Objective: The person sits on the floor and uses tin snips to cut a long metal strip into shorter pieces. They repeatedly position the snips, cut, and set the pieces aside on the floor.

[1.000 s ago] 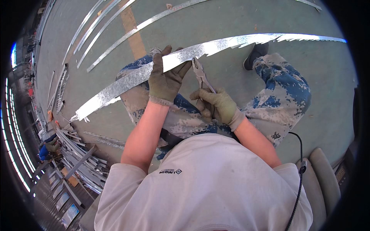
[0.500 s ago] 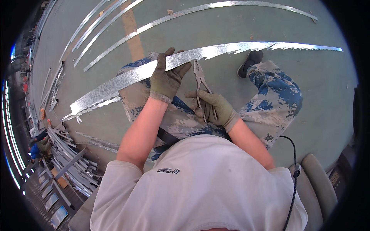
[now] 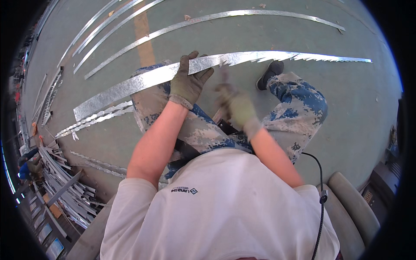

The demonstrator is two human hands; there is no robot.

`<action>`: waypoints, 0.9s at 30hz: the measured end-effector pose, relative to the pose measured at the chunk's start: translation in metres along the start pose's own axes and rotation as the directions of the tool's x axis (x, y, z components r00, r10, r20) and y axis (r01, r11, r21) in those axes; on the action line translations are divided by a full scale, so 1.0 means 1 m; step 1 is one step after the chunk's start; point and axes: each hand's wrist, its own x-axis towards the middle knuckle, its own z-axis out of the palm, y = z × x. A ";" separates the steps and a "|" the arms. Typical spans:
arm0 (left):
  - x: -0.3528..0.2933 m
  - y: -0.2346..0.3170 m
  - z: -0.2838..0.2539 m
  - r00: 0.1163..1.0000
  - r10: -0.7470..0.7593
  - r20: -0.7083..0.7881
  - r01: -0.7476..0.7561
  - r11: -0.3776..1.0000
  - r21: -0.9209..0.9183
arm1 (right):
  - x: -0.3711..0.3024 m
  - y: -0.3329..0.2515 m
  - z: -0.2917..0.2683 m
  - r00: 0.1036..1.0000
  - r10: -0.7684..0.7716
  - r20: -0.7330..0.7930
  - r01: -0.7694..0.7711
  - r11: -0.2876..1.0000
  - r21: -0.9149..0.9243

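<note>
A long shiny metal strip (image 3: pixel 143 81) lies across in front of me over my knee, its right part cut into a row of bent teeth along the near edge. My left hand (image 3: pixel 187 86), in a grey-green work glove, is closed on the strip near its middle, thumb over the top face and fingers beneath. My right hand (image 3: pixel 239 106), gloved too and smeared by motion, grips a pair of pliers (image 3: pixel 224 73). Their blurred jaws reach the strip's near edge, just right of my left hand; whether they pinch the metal cannot be made out.
Several long metal strips (image 3: pixel 197 19) lie on the green floor beyond. Jagged strips (image 3: pixel 97 116) rest left of my knee. A heap of metal pieces (image 3: pixel 71 186) is at the lower left, near a crouching person (image 3: pixel 29 167). A black cord (image 3: pixel 321 216) hangs at my right.
My right hand and the pliers have turned and blurred, the pliers' handles closer together in the glove. My left hand keeps its hold; the whole view has shifted slightly.
</note>
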 end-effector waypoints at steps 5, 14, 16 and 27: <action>-0.005 -0.014 0.000 1.000 -0.004 -0.024 0.007 0.994 0.107 | -0.002 -0.014 -0.002 0.794 0.594 0.130 -0.502 0.521 0.690; -0.007 -0.008 0.007 0.999 0.042 -0.004 -0.041 0.995 0.086 | 0.001 -0.026 -0.003 0.854 0.486 0.188 -0.498 0.653 0.571; -0.010 -0.008 0.012 0.998 0.018 -0.063 -0.013 0.997 0.082 | -0.003 -0.032 -0.014 0.888 0.441 0.133 -0.433 0.699 0.569; -0.006 -0.007 0.007 0.992 -0.027 -0.127 0.040 0.994 0.106 | -0.006 0.018 -0.025 0.833 0.523 0.179 -0.433 0.416 0.799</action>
